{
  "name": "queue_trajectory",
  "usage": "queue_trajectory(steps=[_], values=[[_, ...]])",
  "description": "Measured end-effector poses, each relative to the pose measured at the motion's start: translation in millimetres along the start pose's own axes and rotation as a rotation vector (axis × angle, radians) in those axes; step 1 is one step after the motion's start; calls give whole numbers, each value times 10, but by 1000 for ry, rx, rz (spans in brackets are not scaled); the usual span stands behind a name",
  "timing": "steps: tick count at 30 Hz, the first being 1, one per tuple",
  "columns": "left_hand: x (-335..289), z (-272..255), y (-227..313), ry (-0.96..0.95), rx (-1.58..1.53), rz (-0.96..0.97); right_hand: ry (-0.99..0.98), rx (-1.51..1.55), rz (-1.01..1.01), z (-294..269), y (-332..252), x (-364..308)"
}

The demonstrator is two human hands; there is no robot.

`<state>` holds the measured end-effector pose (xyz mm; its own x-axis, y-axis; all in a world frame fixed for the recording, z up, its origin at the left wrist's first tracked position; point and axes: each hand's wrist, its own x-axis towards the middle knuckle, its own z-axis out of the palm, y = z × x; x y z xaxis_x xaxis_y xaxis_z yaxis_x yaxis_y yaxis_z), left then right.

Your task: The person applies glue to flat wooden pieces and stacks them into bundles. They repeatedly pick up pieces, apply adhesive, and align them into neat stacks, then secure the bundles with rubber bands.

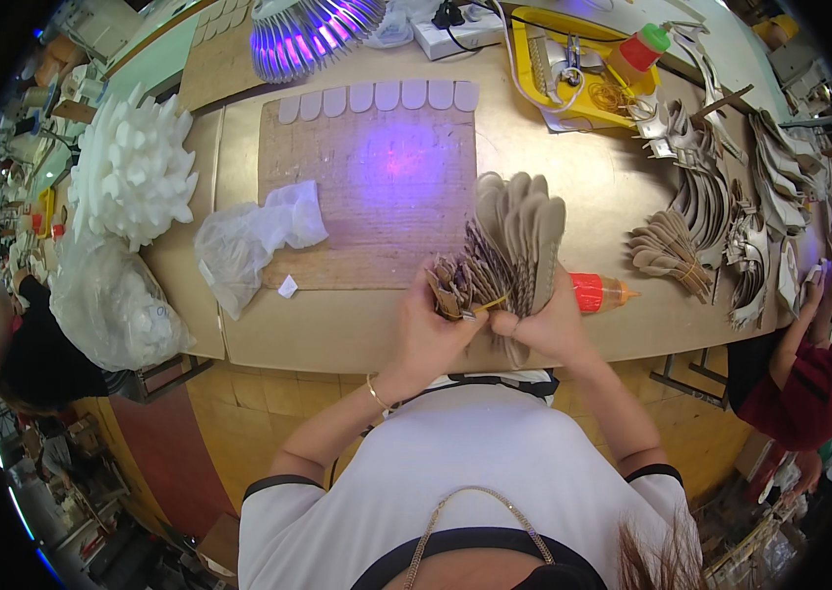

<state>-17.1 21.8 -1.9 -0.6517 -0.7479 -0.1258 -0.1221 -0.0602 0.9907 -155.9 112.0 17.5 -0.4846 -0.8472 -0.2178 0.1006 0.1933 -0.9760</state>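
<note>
A thick bundle of beige-brown insoles (524,231) stands upright between my hands over the table's near edge, rounded ends upward. My right hand (552,324) grips its right side low down, thumb across the front. My left hand (431,332) is closed round the left part of the bundle, where darker, ragged-edged layers (453,283) show. A yellow band (492,303) crosses the bundle near my thumbs. Just beyond my right hand lies a red-labelled squeeze bottle (593,292) with an orange nozzle. Whether the two parts form one bundle, I cannot tell.
A cardboard sheet (357,226) bears a row of pale rounded tabs under a lamp (313,39). Left are a plastic bag (239,246) and white foam pieces (136,172). A yellow tray (532,79), tied insoles (672,254) and stacked parts stand right. People work at both sides.
</note>
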Motion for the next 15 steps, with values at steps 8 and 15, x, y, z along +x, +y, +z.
queue_trajectory(steps=[8, 15], values=[[43, -105, 37, -94, -362, -359, -80, 278, 434, -89, -126, 21], [-115, 67, -62, -19, -481, -186, 60, 115, 287, 69, -20, -143]])
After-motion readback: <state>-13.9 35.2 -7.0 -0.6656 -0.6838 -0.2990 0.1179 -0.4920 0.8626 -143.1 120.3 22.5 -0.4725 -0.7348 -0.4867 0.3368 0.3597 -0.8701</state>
